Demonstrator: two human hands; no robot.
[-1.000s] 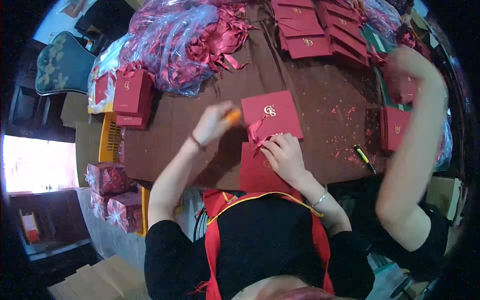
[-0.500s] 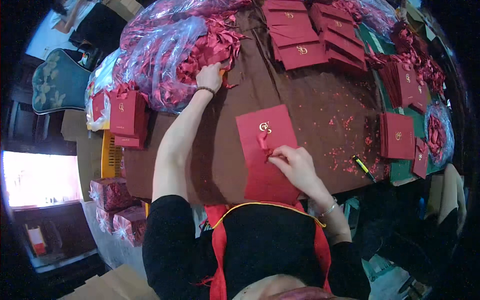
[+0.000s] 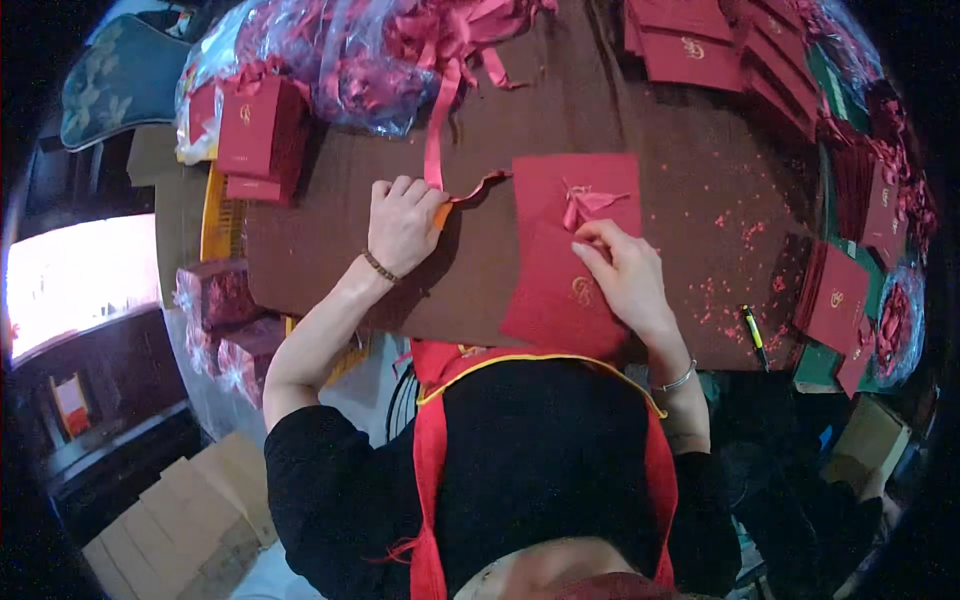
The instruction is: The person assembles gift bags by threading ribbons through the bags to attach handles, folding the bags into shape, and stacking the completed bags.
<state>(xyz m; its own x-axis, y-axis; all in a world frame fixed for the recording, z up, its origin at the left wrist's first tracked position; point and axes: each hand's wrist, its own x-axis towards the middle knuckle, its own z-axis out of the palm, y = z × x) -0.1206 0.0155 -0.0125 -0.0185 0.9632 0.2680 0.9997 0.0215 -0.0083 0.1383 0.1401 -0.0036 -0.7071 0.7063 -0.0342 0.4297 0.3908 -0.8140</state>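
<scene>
My left hand [image 3: 402,225] is closed on a red ribbon [image 3: 436,140] that runs up to the heap of red ribbons [image 3: 470,35]. A small orange piece [image 3: 441,213] also shows at its fingers; I cannot tell what it is. Two flat red paper bags lie before me, the upper bag [image 3: 545,190] partly beneath the lower bag [image 3: 545,295]. A red ribbon bow [image 3: 590,205] rests over the upper one. My right hand [image 3: 625,272] is just below the bow, thumb and fingers pinched together over the lower bag; what they pinch is hidden.
Stacked red bags [image 3: 690,55] lie at the back right, more bags [image 3: 835,290] at the right edge. Bags [image 3: 260,130] stand at the left beside clear plastic [image 3: 375,85]. A yellow-and-black pen [image 3: 752,330] and red scraps [image 3: 735,270] lie on the brown tablecloth [image 3: 350,260].
My left hand has come back from the heap toward me, drawing a ribbon out. The view has shifted, and a second bag's print now shows below my right hand.
</scene>
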